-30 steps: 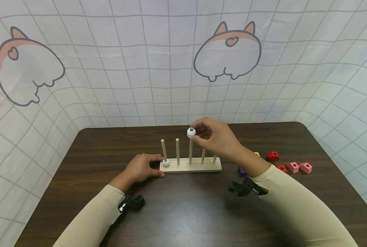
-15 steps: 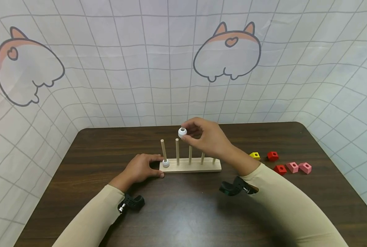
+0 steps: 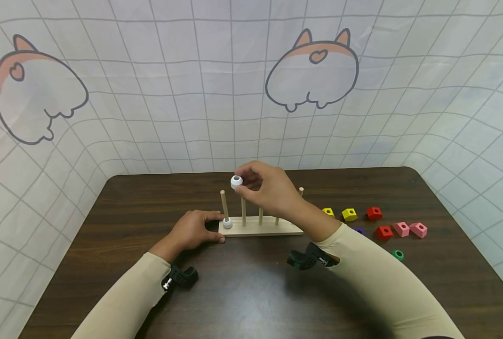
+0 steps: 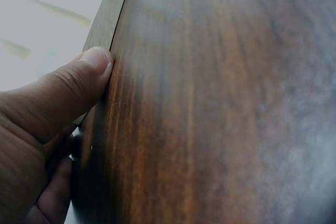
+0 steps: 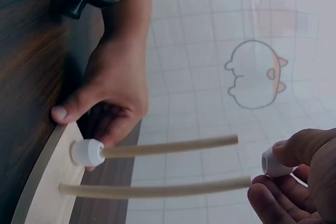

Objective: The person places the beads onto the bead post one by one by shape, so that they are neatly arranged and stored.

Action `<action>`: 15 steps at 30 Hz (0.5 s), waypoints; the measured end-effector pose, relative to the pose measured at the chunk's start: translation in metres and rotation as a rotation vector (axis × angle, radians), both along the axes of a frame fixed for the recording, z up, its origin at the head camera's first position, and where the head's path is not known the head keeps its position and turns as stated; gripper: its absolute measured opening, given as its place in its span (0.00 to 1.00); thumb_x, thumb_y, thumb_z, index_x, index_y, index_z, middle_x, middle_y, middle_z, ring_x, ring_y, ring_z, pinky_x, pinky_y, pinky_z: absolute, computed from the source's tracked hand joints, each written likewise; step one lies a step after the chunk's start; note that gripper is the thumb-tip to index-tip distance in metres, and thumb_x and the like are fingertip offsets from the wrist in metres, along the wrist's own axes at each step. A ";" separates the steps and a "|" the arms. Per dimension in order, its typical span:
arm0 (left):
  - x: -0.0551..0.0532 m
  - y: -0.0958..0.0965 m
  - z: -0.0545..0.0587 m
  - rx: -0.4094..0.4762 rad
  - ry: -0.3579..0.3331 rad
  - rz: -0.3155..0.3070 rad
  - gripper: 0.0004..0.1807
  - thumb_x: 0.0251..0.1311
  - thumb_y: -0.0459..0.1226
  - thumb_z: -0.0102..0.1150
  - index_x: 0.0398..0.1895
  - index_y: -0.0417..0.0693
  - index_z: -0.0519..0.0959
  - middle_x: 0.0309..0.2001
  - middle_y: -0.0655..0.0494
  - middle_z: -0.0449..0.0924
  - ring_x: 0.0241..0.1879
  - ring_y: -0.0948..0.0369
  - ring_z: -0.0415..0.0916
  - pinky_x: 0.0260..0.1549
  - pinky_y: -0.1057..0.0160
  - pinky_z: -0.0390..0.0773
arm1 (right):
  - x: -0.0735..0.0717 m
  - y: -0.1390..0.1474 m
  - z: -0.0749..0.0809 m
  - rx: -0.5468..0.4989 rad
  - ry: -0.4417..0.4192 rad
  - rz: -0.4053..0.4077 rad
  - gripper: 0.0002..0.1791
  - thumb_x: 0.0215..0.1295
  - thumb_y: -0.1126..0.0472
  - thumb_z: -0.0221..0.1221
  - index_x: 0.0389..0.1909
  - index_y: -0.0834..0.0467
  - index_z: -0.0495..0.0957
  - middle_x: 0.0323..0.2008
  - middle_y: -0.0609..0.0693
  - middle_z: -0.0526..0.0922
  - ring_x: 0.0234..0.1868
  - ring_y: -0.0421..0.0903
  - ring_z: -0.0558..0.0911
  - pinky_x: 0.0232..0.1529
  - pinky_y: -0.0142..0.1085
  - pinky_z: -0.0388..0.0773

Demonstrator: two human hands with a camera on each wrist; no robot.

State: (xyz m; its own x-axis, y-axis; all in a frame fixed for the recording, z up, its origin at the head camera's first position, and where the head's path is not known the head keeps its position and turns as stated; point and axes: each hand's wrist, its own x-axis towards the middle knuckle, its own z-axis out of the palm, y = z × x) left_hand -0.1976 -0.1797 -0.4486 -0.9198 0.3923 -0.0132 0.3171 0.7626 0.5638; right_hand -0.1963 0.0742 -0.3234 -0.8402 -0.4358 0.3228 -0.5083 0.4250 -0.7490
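My right hand (image 3: 268,188) pinches a white bead (image 3: 236,182) between thumb and fingers. The bead is up near the tops of the two leftmost pegs, and its hole shows in the right wrist view. Below stands a light wooden peg board (image 3: 272,227) with several upright pegs, partly covered by my right hand. A second white bead (image 3: 227,223) sits at the bottom of the leftmost peg. My left hand (image 3: 192,230) grips the board's left end, thumb at the front edge and fingers behind. In the left wrist view the thumb (image 4: 79,77) presses along the board's edge.
Loose beads lie right of the board: yellow (image 3: 349,215), red (image 3: 374,213), pink (image 3: 401,229) and green (image 3: 397,255). A blue bead (image 3: 359,231) is partly hidden by my right sleeve. A patterned cloth (image 3: 171,117) hangs behind the dark table (image 3: 243,292).
My right hand has moved left with the white bead, from over the middle peg to near the left pegs. More loose beads show at right. The left hand stays put.
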 end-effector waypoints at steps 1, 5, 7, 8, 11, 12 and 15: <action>0.000 0.000 0.000 0.001 0.001 0.001 0.33 0.48 0.50 0.81 0.61 0.55 0.84 0.61 0.49 0.81 0.63 0.47 0.75 0.62 0.44 0.72 | 0.000 -0.002 0.000 0.003 0.002 0.001 0.15 0.66 0.61 0.70 0.52 0.56 0.82 0.41 0.43 0.86 0.41 0.39 0.85 0.45 0.37 0.82; 0.000 0.000 -0.001 0.005 0.003 0.002 0.33 0.48 0.50 0.82 0.60 0.56 0.85 0.61 0.49 0.81 0.63 0.47 0.75 0.62 0.44 0.72 | 0.001 -0.008 0.001 -0.003 0.006 0.012 0.14 0.67 0.61 0.69 0.51 0.57 0.82 0.41 0.44 0.86 0.41 0.39 0.85 0.45 0.38 0.82; 0.000 0.000 -0.001 0.004 0.000 0.002 0.33 0.48 0.50 0.81 0.61 0.56 0.85 0.61 0.49 0.81 0.63 0.47 0.75 0.62 0.44 0.72 | 0.001 -0.012 0.000 -0.008 0.004 0.015 0.14 0.67 0.62 0.69 0.51 0.57 0.82 0.41 0.44 0.86 0.41 0.38 0.85 0.45 0.37 0.82; -0.001 0.000 -0.001 0.004 -0.003 0.001 0.33 0.48 0.50 0.81 0.61 0.56 0.84 0.61 0.49 0.81 0.63 0.47 0.75 0.62 0.44 0.72 | 0.001 -0.013 0.000 -0.010 0.002 0.017 0.14 0.67 0.62 0.69 0.51 0.57 0.81 0.41 0.44 0.86 0.41 0.38 0.85 0.45 0.37 0.82; -0.001 0.000 -0.001 0.001 -0.012 0.001 0.34 0.49 0.51 0.81 0.61 0.56 0.84 0.62 0.49 0.81 0.64 0.47 0.75 0.61 0.44 0.72 | 0.002 -0.016 -0.002 -0.002 -0.001 0.016 0.14 0.67 0.62 0.69 0.52 0.57 0.81 0.42 0.43 0.86 0.41 0.38 0.85 0.45 0.35 0.82; -0.001 -0.001 -0.001 0.001 -0.014 0.001 0.34 0.49 0.51 0.81 0.62 0.56 0.84 0.62 0.49 0.81 0.64 0.47 0.75 0.61 0.44 0.72 | 0.002 -0.017 -0.002 0.000 -0.002 0.018 0.15 0.67 0.62 0.69 0.53 0.57 0.81 0.42 0.43 0.86 0.42 0.38 0.85 0.45 0.35 0.81; -0.001 -0.001 -0.001 0.005 -0.017 0.000 0.34 0.49 0.51 0.81 0.62 0.55 0.84 0.61 0.49 0.81 0.63 0.47 0.75 0.61 0.44 0.73 | 0.003 -0.021 -0.004 0.005 -0.012 0.021 0.15 0.67 0.62 0.68 0.53 0.57 0.81 0.43 0.43 0.85 0.42 0.38 0.85 0.45 0.34 0.81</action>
